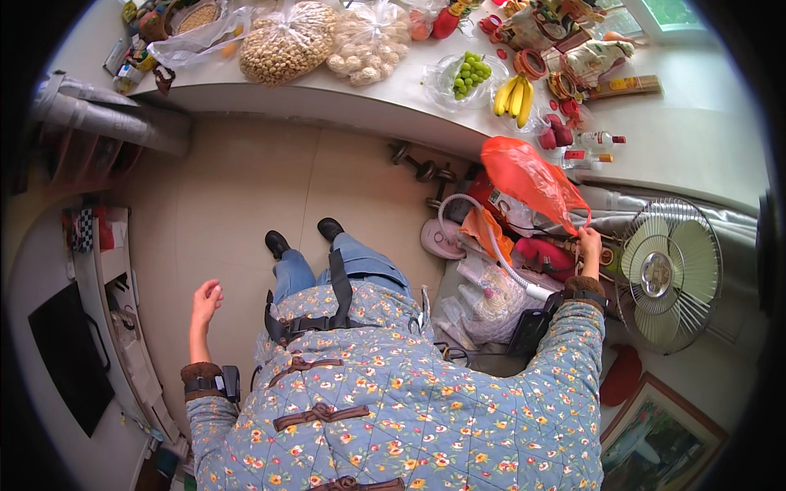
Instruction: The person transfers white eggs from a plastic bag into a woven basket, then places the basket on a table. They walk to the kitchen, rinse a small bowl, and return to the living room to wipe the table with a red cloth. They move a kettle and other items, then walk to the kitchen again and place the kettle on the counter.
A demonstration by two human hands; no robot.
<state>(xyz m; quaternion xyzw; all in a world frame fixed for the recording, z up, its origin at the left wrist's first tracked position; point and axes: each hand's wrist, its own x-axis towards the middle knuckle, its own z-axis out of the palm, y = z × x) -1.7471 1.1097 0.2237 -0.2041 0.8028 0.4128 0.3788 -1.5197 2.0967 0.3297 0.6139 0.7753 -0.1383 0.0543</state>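
My right hand (590,242) grips the handle of a red plastic bag (528,175), which billows out toward the windowsill. That hand is close to a standing fan (657,276) with a wire guard and pale green blades. Beneath the bag, a pink appliance (443,238) with a grey ribbed hose (485,212) sits among piled things, including an orange bag (488,233) and a plastic-wrapped quilted bundle (485,304). On the left side, my left hand (207,302) hangs over the floor, fingers loosely curled but apart, with nothing in it.
Along the windowsill (393,101) lie green grapes (471,75), bananas (514,100), bottles (599,139) and a large bag of nuts (287,46). Dumbbells (416,162) rest on the floor by the wall. At left stand a white cabinet (132,344) and a black television (70,359).
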